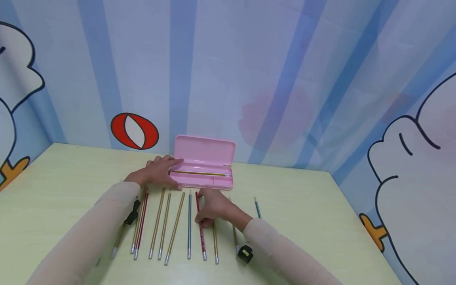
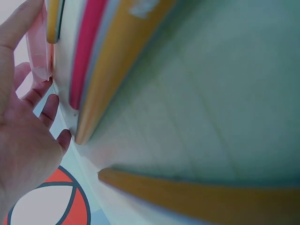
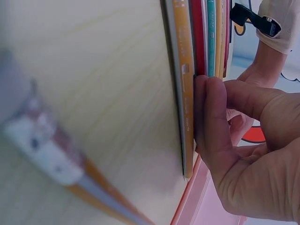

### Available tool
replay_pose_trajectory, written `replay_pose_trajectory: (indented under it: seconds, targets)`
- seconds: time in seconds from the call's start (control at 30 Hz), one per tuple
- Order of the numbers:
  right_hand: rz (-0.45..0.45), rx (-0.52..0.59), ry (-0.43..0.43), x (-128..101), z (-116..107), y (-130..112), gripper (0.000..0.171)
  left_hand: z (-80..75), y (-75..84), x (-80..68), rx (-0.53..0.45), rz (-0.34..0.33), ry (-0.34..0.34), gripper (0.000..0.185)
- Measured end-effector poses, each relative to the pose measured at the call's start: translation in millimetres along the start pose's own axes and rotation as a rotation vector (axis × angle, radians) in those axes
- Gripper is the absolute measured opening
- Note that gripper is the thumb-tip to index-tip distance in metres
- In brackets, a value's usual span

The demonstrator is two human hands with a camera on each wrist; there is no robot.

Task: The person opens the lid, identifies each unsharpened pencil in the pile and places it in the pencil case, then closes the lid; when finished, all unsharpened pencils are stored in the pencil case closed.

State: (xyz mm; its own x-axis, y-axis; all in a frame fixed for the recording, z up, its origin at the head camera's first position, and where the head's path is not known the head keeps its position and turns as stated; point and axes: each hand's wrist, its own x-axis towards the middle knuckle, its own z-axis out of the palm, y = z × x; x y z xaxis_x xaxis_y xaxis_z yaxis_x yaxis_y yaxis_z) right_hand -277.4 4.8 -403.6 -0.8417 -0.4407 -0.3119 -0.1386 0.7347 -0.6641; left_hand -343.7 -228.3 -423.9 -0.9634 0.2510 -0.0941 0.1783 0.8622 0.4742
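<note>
Where pencils [image 1: 189, 225] lie: ten; one case [image 1: 203, 166].

Bright even light, blurred wrist close-ups

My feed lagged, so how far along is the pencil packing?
Done: one gold pencil lies in the open pink case, steadied by the left hand. In hand: the right hand pinches the red pencil. Left: the other pencils on the table.

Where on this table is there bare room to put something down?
Bare table lies left of the left hand, and right of the lone blue pencil. It is crowded before the pink case, where the pencil row and right hand lie.
</note>
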Motion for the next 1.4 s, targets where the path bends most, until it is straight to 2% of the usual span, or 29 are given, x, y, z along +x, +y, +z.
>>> replay_pose_trajectory:
  seconds: [0.27,0.43,0.8,1.07,1.4]
  targets:
    - [0.01,-0.009,0.016,0.2,1.8,-2.2,0.053,1.5,-1.3,-0.4,0.001,0.001,0.008,0.107]
    - [-0.003,-0.001,0.003,0.0,-0.1,0.1,0.058,1.4,-1.0,-0.7,-0.006,0.002,0.005,0.108]
    - [-0.006,0.156,-0.14,-1.4,-20.9,3.6,0.053,2.2,-2.6,0.0,-0.006,-0.006,-0.007,0.107]
    - [-0.064,0.237,-0.259,-2.2,-38.6,7.6,0.053,2.2,-2.0,1.6,0.008,0.005,0.0,0.104]
    - [-0.116,0.262,-0.298,-0.1,-55.6,5.2,0.061,1.2,-1.9,4.5,0.007,0.008,-0.01,0.102]
